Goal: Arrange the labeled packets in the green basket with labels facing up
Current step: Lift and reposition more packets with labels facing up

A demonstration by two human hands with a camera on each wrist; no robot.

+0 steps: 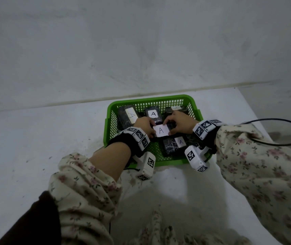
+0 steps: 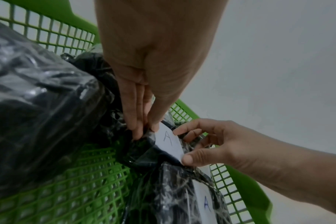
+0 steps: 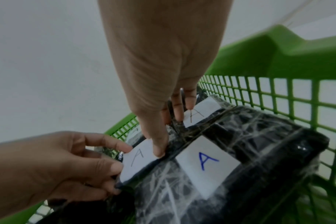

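While both hands meet over the middle of the green basket (image 1: 196, 110), they hold one dark packet (image 2: 142, 153) between them, its white "A" label (image 1: 161, 131) facing up. Left hand (image 1: 143, 127) pinches the packet's left end, thumb on the label edge, fingers curled beneath. Right hand (image 1: 181, 123) pinches the right end, thumb on the label. Held packet sits over the basket floor, touching the near packet (image 1: 174, 145), blue "A" up. Three more packets lie along the far wall; two show an "A", the third's label is partly hidden. Basket rests on a white table (image 1: 35, 147).
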